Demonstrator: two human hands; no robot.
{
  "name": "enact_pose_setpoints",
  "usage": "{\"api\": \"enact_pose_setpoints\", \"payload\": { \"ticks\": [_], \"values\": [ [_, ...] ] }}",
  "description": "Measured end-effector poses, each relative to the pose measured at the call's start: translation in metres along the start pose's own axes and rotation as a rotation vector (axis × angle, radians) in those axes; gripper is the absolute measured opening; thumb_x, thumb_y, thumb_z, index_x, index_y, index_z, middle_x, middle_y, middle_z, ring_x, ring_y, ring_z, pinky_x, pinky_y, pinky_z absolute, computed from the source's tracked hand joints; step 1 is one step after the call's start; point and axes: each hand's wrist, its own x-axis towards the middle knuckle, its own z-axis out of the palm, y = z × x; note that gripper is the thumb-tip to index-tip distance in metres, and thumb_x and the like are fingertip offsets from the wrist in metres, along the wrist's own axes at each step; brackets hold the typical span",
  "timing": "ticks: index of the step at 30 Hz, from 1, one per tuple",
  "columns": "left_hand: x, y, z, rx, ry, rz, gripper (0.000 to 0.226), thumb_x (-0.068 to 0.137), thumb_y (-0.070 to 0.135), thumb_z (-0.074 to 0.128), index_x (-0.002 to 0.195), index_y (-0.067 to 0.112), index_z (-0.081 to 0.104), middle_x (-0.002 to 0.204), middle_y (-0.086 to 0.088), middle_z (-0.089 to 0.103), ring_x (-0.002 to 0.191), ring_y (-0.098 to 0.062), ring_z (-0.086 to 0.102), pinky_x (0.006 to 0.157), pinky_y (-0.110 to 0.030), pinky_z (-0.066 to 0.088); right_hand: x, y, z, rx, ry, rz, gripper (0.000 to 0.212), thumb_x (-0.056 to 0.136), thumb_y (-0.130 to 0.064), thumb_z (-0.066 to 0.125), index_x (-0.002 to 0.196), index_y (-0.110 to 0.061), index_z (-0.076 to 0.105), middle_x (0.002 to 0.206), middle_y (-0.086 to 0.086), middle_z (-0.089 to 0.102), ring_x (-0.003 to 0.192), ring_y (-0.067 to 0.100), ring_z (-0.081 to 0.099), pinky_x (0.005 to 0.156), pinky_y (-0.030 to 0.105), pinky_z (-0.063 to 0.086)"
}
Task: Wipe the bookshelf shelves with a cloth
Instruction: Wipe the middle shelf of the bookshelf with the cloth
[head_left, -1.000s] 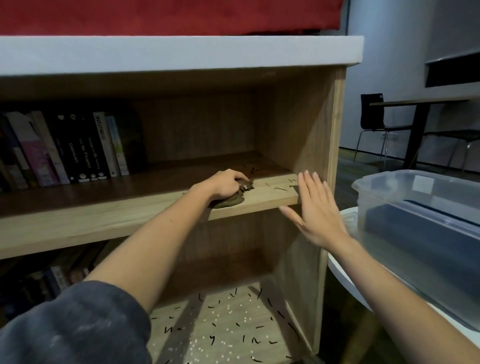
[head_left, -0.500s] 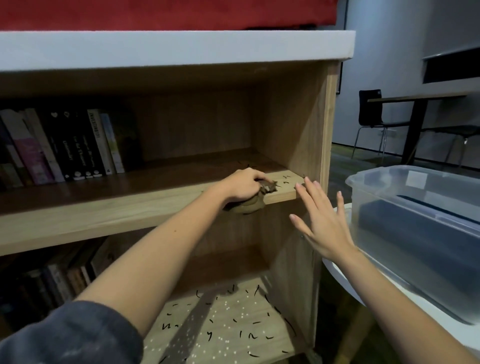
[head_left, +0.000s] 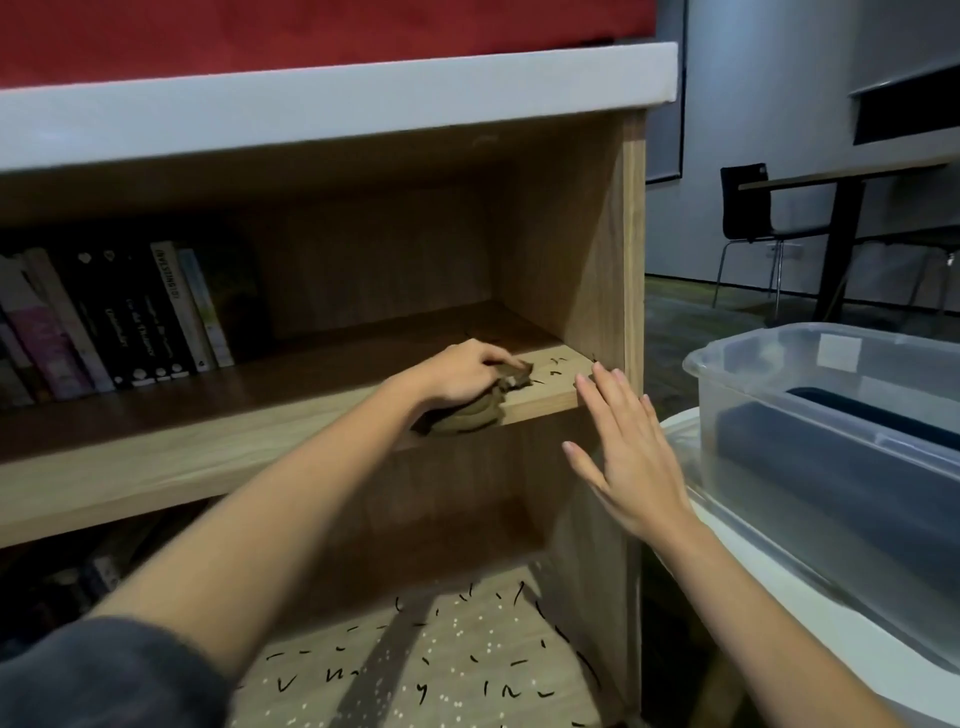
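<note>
My left hand (head_left: 460, 374) grips a crumpled brown cloth (head_left: 475, 413) at the front edge of the wooden shelf (head_left: 223, 447), near its right end. Part of the cloth hangs over the edge. A few small dark bits (head_left: 558, 366) lie on the shelf just right of the cloth. My right hand (head_left: 626, 452) is flat with straight fingers in front of the shelf's right end, its fingertips at the shelf's front corner by the side panel (head_left: 631, 291). It holds nothing.
Books (head_left: 119, 317) stand at the left of the shelf. The lower shelf (head_left: 441, 660) carries many dark bits and white specks. A clear plastic bin (head_left: 841, 447) sits on a white surface to my right. A black chair (head_left: 753, 218) and table stand farther back.
My left hand has pushed the cloth to the right along the shelf's front edge, then eased slightly back. My right hand has stayed flat by the shelf's right end.
</note>
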Motion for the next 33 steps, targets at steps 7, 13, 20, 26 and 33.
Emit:
{"api": "enact_pose_setpoints", "payload": {
  "ticks": [7, 13, 20, 26, 33],
  "values": [
    [0.006, -0.018, -0.011, 0.016, 0.019, -0.134, 0.041, 0.096, 0.005, 0.035, 0.126, 0.021, 0.057, 0.143, -0.008, 0.045, 0.13, -0.023, 0.039, 0.111, -0.038, 0.029, -0.001, 0.001, 0.003, 0.078, 0.065, -0.03, 0.062, 0.092, -0.048, 0.034, 0.147, -0.023, 0.016, 0.152, -0.002, 0.012, 0.141, 0.01, 0.003, 0.111, 0.042, 0.008],
    [-0.001, 0.003, 0.0, 0.003, 0.002, 0.014, 0.042, 0.096, 0.003, 0.037, 0.123, 0.024, 0.061, 0.138, -0.003, 0.05, 0.129, -0.018, 0.042, 0.102, -0.023, 0.03, -0.001, 0.007, -0.001, 0.063, 0.035, -0.051, 0.063, 0.092, -0.048, 0.033, 0.147, -0.025, 0.013, 0.152, -0.004, 0.011, 0.141, 0.008, 0.002, 0.111, 0.04, 0.009],
    [0.015, -0.002, -0.005, 0.007, 0.028, -0.078, 0.047, 0.093, -0.002, 0.035, 0.121, 0.025, 0.062, 0.139, -0.008, 0.049, 0.127, -0.022, 0.042, 0.106, -0.031, 0.032, -0.002, 0.002, -0.004, 0.101, 0.019, -0.019, 0.062, 0.092, -0.051, 0.03, 0.146, -0.026, 0.013, 0.152, -0.008, 0.009, 0.141, 0.007, 0.002, 0.113, 0.037, 0.009],
    [-0.017, 0.0, -0.004, -0.046, -0.032, 0.088, 0.04, 0.095, 0.0, 0.041, 0.119, 0.021, 0.064, 0.132, 0.0, 0.054, 0.124, -0.012, 0.045, 0.107, -0.024, 0.032, -0.001, 0.001, -0.003, 0.113, 0.003, -0.008, 0.062, 0.091, -0.052, 0.029, 0.146, -0.028, 0.014, 0.152, -0.009, 0.007, 0.141, 0.006, -0.002, 0.113, 0.034, 0.005],
    [0.012, 0.014, 0.002, -0.083, -0.003, 0.035, 0.046, 0.091, -0.004, 0.038, 0.111, 0.026, 0.066, 0.131, -0.007, 0.056, 0.124, -0.02, 0.048, 0.108, -0.031, 0.034, -0.002, 0.001, -0.006, 0.112, -0.01, -0.007, 0.062, 0.092, -0.052, 0.028, 0.147, -0.027, 0.015, 0.153, -0.008, 0.008, 0.141, 0.004, -0.003, 0.115, 0.034, 0.007]
  ]
}}
